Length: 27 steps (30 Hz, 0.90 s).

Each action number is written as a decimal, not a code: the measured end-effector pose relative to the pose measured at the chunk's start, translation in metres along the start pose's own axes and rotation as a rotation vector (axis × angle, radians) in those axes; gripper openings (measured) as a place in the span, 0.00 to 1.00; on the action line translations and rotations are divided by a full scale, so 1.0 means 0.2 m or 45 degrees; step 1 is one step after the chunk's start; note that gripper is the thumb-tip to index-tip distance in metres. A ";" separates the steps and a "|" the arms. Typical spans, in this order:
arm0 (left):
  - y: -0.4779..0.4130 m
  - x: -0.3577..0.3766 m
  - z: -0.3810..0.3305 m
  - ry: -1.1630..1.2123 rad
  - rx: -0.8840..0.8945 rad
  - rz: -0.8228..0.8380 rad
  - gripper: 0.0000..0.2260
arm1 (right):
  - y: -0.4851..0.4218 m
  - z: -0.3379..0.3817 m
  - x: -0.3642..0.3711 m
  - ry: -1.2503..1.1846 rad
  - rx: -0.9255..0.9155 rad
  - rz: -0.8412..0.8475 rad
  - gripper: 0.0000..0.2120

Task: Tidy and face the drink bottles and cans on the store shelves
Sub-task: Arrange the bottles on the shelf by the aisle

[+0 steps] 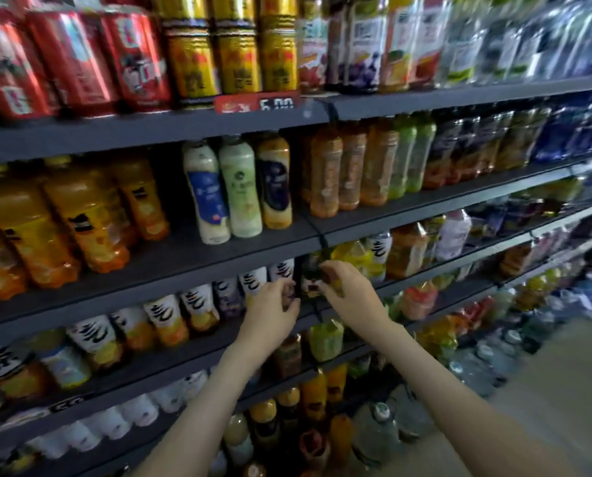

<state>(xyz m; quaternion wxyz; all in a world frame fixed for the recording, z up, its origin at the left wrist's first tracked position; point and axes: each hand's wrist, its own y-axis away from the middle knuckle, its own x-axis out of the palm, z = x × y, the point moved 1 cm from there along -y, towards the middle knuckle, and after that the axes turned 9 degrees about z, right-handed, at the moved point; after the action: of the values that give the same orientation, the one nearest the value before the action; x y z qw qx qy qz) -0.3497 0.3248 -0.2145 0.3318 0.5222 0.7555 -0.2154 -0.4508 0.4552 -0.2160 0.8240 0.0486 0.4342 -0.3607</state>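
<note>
On the third shelf down, my left hand (272, 304) curls its fingers round a brownish bottle (289, 293) at the right end of a row of white-labelled bottles (198, 306). Just right of the black shelf upright (299, 273), my right hand (347, 292) grips a dark bottle (311, 278) from the right side, with its fingers hooked over the front. Yellow and white-labelled bottles (363, 258) stand right behind that hand. Motion blur hides the labels.
Red cans (70, 60) and gold cans (236, 53) fill the top shelf. Orange juice bottles (64, 222) and three milky bottles (239, 191) stand on the second shelf. Lower shelves hold more bottles, and large water jugs (380, 438) stand on the floor at lower right.
</note>
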 end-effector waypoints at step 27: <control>-2.01 1.87 -2.24 -0.253 0.607 0.452 0.15 | -0.09 -2.48 -2.11 0.066 0.489 -0.495 0.12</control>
<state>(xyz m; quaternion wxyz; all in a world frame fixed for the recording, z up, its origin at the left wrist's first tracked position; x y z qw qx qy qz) -0.9348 0.7214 -0.1864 0.3048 0.6855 0.5446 -0.3749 -0.9532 0.8696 -0.2018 0.7036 0.1291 0.3800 -0.5865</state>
